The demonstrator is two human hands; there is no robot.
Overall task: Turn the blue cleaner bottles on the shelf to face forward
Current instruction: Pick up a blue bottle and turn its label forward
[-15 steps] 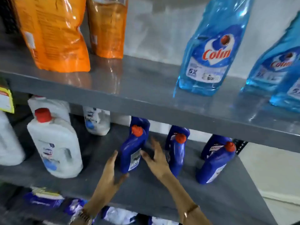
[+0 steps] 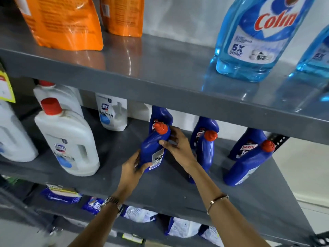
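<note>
Several dark blue cleaner bottles with orange caps stand in pairs on the middle grey shelf [image 2: 174,189]. The front left blue bottle [image 2: 151,148] shows a white label turned to the right; my left hand [image 2: 131,168] grips its base and my right hand [image 2: 178,147] grips its shoulder. A second bottle [image 2: 161,115] stands right behind it. The middle front bottle [image 2: 207,150] is partly hidden by my right forearm. On the right stand a front bottle [image 2: 249,164] leaning left and a back bottle [image 2: 249,143] with its label showing.
White bottles with red caps [image 2: 67,139] stand left on the same shelf. The upper shelf's edge [image 2: 160,86] overhangs the bottles and carries orange pouches [image 2: 62,22] and light blue glass-cleaner bottles [image 2: 256,38]. Pouches [image 2: 60,193] lie on the shelf below.
Both hands have closed on the front left blue bottle: the left hand went to its base, the right hand to its shoulder. The view has come nearer to the shelf.
</note>
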